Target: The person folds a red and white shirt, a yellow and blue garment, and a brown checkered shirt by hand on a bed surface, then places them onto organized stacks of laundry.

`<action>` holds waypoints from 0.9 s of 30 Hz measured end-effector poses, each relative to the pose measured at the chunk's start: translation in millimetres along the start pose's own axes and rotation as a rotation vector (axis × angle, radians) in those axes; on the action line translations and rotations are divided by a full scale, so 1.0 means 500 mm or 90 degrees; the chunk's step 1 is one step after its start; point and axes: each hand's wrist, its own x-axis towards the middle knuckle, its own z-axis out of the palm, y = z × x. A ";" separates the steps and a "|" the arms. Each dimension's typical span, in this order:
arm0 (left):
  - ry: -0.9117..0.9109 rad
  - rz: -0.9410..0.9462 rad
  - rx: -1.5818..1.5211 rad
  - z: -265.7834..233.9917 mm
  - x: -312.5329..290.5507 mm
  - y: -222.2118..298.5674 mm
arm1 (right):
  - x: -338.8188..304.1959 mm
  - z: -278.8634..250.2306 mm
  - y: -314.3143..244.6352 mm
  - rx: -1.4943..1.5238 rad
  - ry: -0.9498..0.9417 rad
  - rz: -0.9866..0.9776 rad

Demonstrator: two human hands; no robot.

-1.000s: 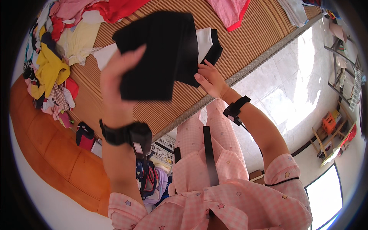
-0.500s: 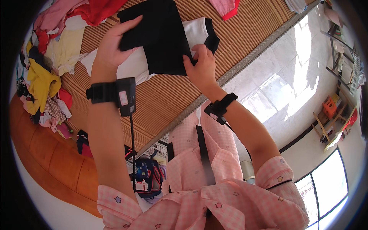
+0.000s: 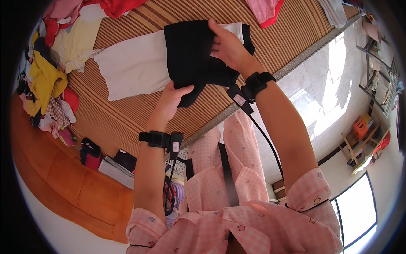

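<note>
A folded black garment point(image 3: 188, 53) lies across a white garment with black trim point(image 3: 133, 65) spread on a slatted bamboo mat. My left hand point(image 3: 169, 100) pinches the black cloth's near corner, thumb on top and fingers mostly hidden under it. At the right part of the same cloth, my right hand point(image 3: 230, 46) grips with curled fingers, its thumb reaching to the far edge. To the right of that hand, the white garment's black-trimmed end sticks out. Both wrists wear black straps with small cabled boxes.
Heaped clothes lie at the left, among them a yellow garment point(image 3: 44, 86) and a cream one point(image 3: 74, 46). A pink piece with red trim point(image 3: 266, 12) rests at the far right of the mat point(image 3: 292, 25). An orange-brown padded headboard point(image 3: 63, 169) curves along the left.
The black garment has come down from above the white one and turned, with its near corner folded. My left hand has moved nearer and right; my right hand has moved farther away.
</note>
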 end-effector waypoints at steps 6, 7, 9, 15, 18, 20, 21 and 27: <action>-0.077 0.009 -0.032 0.027 -0.039 -0.018 | -0.007 -0.017 0.037 -0.029 0.148 -0.102; -0.073 0.011 -0.035 0.025 -0.033 -0.018 | -0.006 -0.022 0.041 -0.037 0.173 -0.113; -0.030 -0.010 -0.108 0.012 -0.016 -0.031 | -0.002 -0.023 0.034 -0.086 0.172 -0.093; -0.067 -0.054 -0.196 0.024 -0.040 -0.077 | -0.003 -0.030 0.038 -0.132 0.192 -0.110; -0.047 -0.050 -0.250 0.023 -0.034 -0.105 | -0.001 -0.034 0.046 -0.173 0.237 -0.134; 0.056 0.047 -0.064 0.022 -0.027 -0.129 | -0.014 -0.028 0.038 -0.487 0.269 -0.194; 0.056 0.045 -0.064 0.022 -0.030 -0.133 | -0.021 -0.024 0.036 -0.486 0.268 -0.192; 0.180 0.022 -0.147 0.048 -0.077 -0.124 | -0.078 -0.001 0.053 -0.267 -0.093 -0.236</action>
